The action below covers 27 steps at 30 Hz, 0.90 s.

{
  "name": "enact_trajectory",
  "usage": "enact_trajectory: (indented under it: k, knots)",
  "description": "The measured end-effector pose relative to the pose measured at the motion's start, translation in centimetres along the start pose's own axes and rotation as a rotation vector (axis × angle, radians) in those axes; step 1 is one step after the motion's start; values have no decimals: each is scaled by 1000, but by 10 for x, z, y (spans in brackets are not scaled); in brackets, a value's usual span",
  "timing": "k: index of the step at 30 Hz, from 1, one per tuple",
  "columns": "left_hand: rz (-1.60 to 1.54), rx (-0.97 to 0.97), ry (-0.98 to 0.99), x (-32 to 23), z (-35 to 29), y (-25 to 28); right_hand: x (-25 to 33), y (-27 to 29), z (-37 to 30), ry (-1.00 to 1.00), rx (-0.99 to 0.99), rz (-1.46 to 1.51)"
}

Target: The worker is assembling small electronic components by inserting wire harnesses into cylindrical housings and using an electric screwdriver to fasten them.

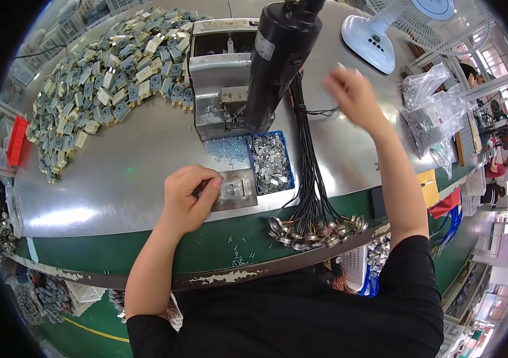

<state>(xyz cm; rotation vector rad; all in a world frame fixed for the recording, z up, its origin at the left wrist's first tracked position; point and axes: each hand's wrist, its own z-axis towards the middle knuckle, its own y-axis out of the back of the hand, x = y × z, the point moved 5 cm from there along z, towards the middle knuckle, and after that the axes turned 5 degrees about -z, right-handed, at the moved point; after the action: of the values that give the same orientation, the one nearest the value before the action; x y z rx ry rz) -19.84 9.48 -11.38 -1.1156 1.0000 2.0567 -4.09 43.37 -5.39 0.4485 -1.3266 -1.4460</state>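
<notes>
My left hand [189, 197] is curled at the left edge of a flat metal fixture plate [243, 201] with a recessed middle. Its thumb and fingers are closed, and whatever they hold is hidden. Out over the steel table, my right hand [355, 98] is raised to the right of a bundle of black cables [306, 143] and smeared by motion. The cables end in round metal parts [313, 232] at the table's front edge. Beside the plate stands a blue tray [292, 173] of small metal pieces, with a patch of small bluish screws [228, 150] to its left.
A bench machine [221, 71] with a black cylinder [278, 59] stands at the back middle. To its left spreads a large heap of grey and cream blocks [117, 77]. A white fan [367, 42] and clear plastic bags [436, 113] are at the right. Loose screws [238, 258] lie on the green edge.
</notes>
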Motion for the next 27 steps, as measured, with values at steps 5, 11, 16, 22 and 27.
enact_trajectory:
  k: [5, 11, 16, 22, 27]
  knots:
    - [-14, 13, -14, -1, 1, -5, 60, -35, -49, 140, 396, -230]
    - [9, -11, -46, -2, -2, -5, 69, -48, -55, 11, 242, -368]
    - [47, -26, -139, -11, -3, -5, 48, -41, -61, -23, 236, -40]
    - [143, 20, -459, -24, -9, -11, 53, -30, -96, -204, 554, 187]
    - [156, 30, -471, -25, -6, -15, 81, -28, -102, -86, 408, -314]
